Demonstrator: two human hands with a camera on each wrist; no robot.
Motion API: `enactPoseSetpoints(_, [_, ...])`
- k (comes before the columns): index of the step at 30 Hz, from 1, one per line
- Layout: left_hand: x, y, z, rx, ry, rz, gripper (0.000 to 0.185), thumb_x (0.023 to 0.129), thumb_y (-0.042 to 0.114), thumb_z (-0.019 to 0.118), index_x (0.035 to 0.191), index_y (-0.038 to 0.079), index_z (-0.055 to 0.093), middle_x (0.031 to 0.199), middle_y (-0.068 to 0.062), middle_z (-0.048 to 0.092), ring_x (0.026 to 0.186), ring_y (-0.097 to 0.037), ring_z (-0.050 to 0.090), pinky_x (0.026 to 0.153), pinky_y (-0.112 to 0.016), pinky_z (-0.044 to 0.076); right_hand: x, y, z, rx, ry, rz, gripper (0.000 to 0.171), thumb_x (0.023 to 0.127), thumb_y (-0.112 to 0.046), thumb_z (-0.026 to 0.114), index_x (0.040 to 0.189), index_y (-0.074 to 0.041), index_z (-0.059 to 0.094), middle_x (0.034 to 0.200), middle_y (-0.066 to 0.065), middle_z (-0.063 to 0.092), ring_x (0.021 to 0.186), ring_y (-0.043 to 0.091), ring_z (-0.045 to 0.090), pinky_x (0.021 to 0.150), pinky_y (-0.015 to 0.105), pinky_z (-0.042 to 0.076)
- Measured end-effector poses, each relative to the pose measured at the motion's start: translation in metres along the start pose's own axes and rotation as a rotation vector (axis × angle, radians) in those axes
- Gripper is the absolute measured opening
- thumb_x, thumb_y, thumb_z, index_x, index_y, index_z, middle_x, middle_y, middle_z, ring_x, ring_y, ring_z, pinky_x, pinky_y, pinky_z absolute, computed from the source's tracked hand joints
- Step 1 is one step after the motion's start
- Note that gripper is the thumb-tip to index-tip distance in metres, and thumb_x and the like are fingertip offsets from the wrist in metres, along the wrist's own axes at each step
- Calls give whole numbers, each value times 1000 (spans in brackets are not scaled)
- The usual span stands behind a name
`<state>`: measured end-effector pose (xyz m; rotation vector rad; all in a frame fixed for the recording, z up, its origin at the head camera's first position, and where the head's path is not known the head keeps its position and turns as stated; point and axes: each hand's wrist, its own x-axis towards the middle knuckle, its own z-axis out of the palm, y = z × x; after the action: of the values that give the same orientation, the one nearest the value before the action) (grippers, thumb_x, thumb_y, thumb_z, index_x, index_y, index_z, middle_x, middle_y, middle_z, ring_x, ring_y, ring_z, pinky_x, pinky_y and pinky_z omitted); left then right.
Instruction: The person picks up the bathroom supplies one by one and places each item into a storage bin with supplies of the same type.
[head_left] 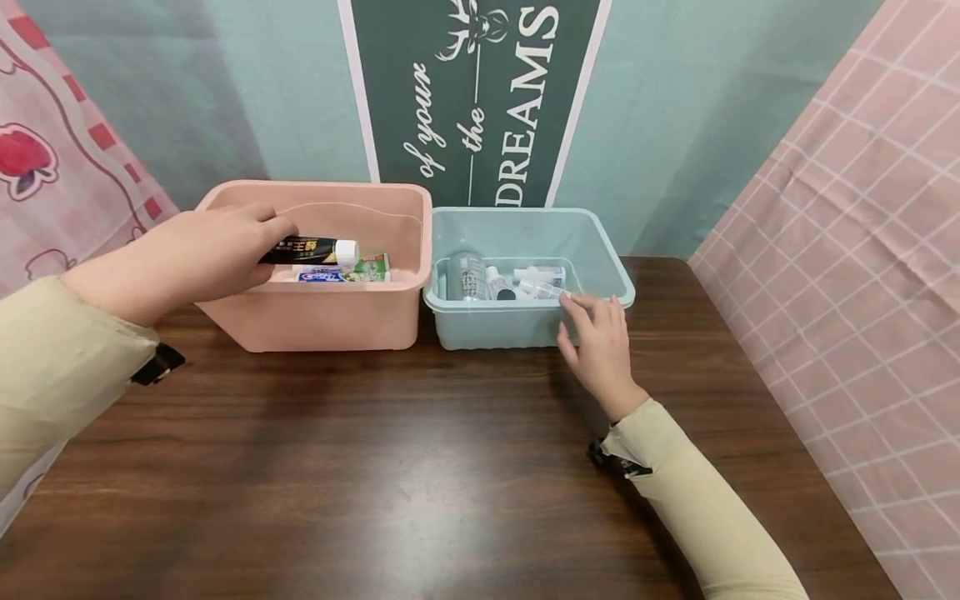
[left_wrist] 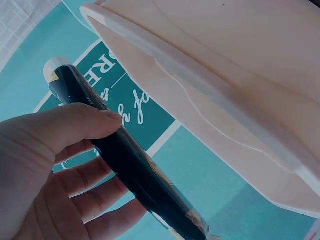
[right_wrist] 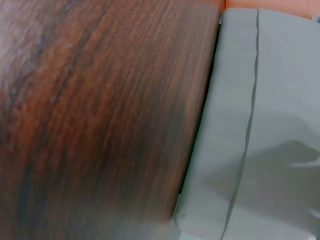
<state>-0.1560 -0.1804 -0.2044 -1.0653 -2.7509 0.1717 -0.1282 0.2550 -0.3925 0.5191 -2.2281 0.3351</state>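
My left hand (head_left: 217,250) grips a black toothpaste tube (head_left: 311,250) with gold lettering and a white cap, over the opening of the pink bin (head_left: 337,321). In the left wrist view, the thumb lies across the tube (left_wrist: 130,155) and the fingers curl behind it. At the front right rim of the blue bin (head_left: 495,327), my right hand (head_left: 600,346) pinches a slim, clear-and-white thing (head_left: 546,289) between thumb and fingertips; its kind is hard to tell. The right wrist view shows the bin's outer wall (right_wrist: 230,125) with a hand's shadow, the fingers out of view.
A blue-and-white toothpaste tube (head_left: 321,275) and a green packet (head_left: 371,268) lie in the pink bin. Inside the blue bin are a clear bottle (head_left: 468,277), a white tube with a dark cap (head_left: 498,285) and another small white container (head_left: 553,274). Both bins stand side by side on the wooden table (head_left: 360,467).
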Motion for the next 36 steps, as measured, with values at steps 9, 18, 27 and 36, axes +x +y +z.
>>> enactPoseSetpoints(9, [9,-3,7,-12,17,52,25,72,1,71,91,0,53,77,-11,50,62,-25,52,58,-43,45,-1,0,1,6,6,-4,36,84,-10,56,119,-1,59,112,20,53,101,40,49,100,60,25])
enactPoseSetpoints(18, [18,-8,7,-9,-74,28,25,76,7,70,94,1,53,77,-11,50,67,-25,54,59,-43,45,-1,0,1,10,18,-7,37,82,-9,60,118,-1,59,112,20,54,99,41,49,99,60,26])
enactPoseSetpoints(27, [29,-17,4,40,-147,43,24,78,9,69,94,1,53,77,-10,52,73,-27,54,67,-46,44,-2,-2,4,0,44,1,37,80,-7,60,117,0,59,110,20,54,97,41,48,99,60,25])
enactPoseSetpoints(36, [35,-24,12,30,-236,39,29,79,9,72,98,-2,53,79,-12,57,75,-27,58,69,-44,47,1,-5,4,-6,41,2,36,81,-8,59,116,1,60,110,20,54,99,41,49,98,62,27])
